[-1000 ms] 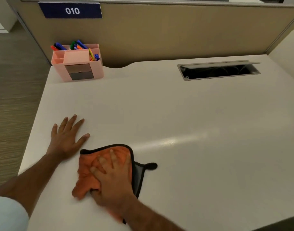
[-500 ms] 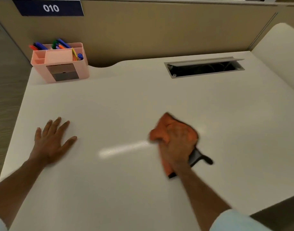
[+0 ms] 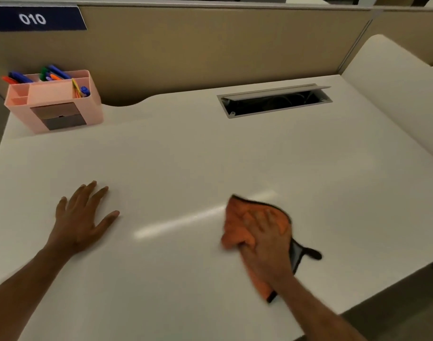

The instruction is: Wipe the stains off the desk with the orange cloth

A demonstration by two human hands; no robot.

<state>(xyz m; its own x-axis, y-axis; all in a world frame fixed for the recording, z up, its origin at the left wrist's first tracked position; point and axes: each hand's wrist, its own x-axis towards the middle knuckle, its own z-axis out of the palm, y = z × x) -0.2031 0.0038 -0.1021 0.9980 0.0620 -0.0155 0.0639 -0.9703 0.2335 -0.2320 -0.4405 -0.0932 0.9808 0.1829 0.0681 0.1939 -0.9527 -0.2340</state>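
Note:
The orange cloth (image 3: 237, 225) with a dark edge and a black loop lies bunched on the white desk (image 3: 210, 153), right of centre near the front. My right hand (image 3: 267, 242) presses flat on top of it, fingers spread over the fabric and motion-blurred. My left hand (image 3: 82, 217) rests palm down on the desk at the left, fingers apart, holding nothing. I see no clear stain on the desk, only a bright streak of reflected light between my hands.
A pink organiser (image 3: 53, 102) with coloured pens stands at the back left corner. An open cable slot (image 3: 274, 100) is sunk into the desk at the back right. A beige partition (image 3: 210, 45) runs behind; a white side panel (image 3: 395, 94) rises at right.
My right hand has swept the cloth from beside my left hand across to the right of centre. The left hand has stayed flat in place. The camera view has shifted slightly.

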